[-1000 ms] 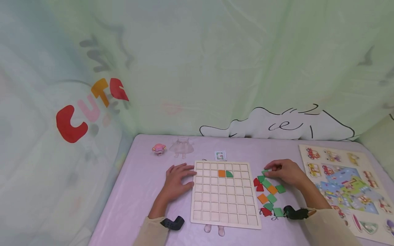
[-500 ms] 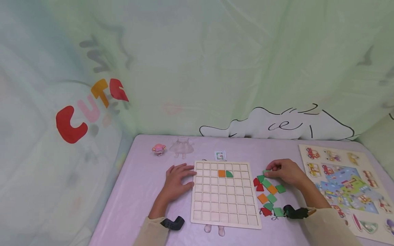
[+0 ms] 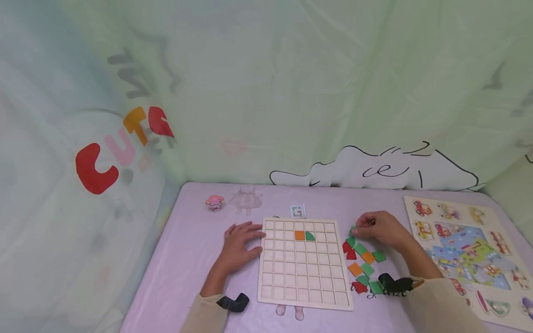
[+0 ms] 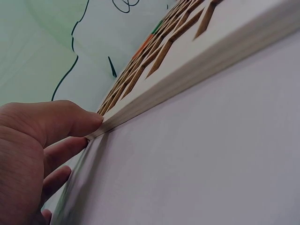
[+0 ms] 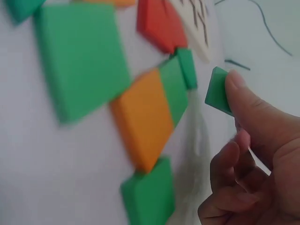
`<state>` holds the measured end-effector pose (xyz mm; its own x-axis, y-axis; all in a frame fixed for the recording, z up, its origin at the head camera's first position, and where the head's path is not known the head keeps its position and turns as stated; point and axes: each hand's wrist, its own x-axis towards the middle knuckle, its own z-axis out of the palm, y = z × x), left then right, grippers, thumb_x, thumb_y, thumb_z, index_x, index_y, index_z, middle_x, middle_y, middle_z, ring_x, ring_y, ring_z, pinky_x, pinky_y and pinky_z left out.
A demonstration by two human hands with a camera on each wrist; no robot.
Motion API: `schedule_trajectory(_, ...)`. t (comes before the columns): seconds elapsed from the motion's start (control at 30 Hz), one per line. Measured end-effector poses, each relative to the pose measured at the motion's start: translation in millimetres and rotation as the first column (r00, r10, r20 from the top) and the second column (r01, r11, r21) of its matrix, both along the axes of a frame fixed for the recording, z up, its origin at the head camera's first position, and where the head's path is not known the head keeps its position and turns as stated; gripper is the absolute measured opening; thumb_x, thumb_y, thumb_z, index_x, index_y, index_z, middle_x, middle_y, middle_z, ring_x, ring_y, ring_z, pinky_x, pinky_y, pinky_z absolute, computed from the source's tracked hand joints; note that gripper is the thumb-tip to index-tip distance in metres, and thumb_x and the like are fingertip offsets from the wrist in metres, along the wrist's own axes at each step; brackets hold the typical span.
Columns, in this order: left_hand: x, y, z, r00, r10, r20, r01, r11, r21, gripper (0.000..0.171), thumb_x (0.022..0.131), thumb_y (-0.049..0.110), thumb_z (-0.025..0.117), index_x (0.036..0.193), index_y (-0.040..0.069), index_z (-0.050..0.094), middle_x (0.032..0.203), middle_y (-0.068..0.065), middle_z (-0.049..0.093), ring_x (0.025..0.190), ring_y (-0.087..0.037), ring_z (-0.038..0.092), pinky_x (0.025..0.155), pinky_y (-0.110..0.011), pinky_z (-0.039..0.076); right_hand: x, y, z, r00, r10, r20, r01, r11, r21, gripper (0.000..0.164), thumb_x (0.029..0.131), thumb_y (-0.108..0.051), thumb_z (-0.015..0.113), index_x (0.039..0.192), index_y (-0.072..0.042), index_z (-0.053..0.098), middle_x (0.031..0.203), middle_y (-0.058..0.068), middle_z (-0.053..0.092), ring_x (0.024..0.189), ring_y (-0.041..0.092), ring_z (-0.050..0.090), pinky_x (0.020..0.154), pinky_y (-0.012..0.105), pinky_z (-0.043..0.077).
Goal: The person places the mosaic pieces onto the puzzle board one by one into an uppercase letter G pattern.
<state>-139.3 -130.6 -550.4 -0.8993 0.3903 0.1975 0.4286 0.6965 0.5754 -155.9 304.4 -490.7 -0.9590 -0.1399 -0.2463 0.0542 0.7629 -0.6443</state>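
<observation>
My left hand [image 3: 240, 246] lies beside a pale wooden grid board [image 3: 303, 280], its spread fingertips and thumb touching the left edge. In the left wrist view the thumb [image 4: 77, 121] meets the board's side. Two pieces sit next to each other in the grid's second row: an orange square tile [image 3: 300, 236] and a green quarter-round tile [image 3: 310, 236]. Right of the board, my right hand [image 3: 382, 228] pinches a green tile [image 5: 217, 92] between thumb and fingers, lifted above the table in the right wrist view. Its outer part is covered by the thumb.
Loose tiles lie right of the board, among them a red tile [image 3: 360, 287], an orange tile [image 3: 355, 269] and several green ones. A picture puzzle board [image 3: 474, 249] occupies the right side. Behind are a small patterned card [image 3: 298, 211] and a pink figurine [image 3: 214, 202].
My right hand has risen slightly and shifted a little left, carrying the green tile off the upper end of the pile. The left hand and the grid board have stayed put.
</observation>
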Motion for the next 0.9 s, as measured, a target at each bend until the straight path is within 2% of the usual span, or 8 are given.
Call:
schedule_trajectory(0.27,-0.4,0.0,-1.2,1.000,0.003,0.000,-0.003,1.000,0.001,0.035,0.086,0.026,0.077,0.121,0.024,0.074,0.142,0.003,0.063,0.145,-0.025,0.045,0.119,-0.063,0.017,-10.8,-29.0,7.5,0.999,0.033,-0.016,-0.034,0.996,-0.080,0.030,0.088,-0.038,0.080,0.097,-0.012,0.069,0.088,0.004,0.063,0.090,0.022,0.056,0.073,0.029,0.049)
schedule_trajectory(0.5,-0.4,0.1,-1.1,1.000,-0.004,-0.003,0.004,1.000,0.003,0.035,0.087,0.026,0.076,0.121,0.024,0.073,0.143,0.002,0.063,0.145,-0.026,0.045,0.119,-0.063,0.016,-20.6,-53.2,4.1,1.000,0.028,0.011,-0.026,0.986,-0.166,0.027,0.088,-0.037,0.079,0.098,-0.013,0.072,0.086,0.004,0.065,0.083,0.022,0.057,0.067,0.029,0.051)
schedule_trajectory(0.9,-0.5,-0.1,-0.5,1.000,-0.003,0.011,0.003,1.000,0.005,0.035,0.087,0.026,0.076,0.122,0.024,0.074,0.143,0.002,0.062,0.145,-0.027,0.045,0.118,-0.064,0.016,-27.1,-90.6,-1.7,0.993,0.114,0.025,-0.102,0.953,-0.286,0.021,0.092,-0.026,0.076,0.106,-0.010,0.073,0.094,0.004,0.070,0.091,0.021,0.060,0.081,0.032,0.051)
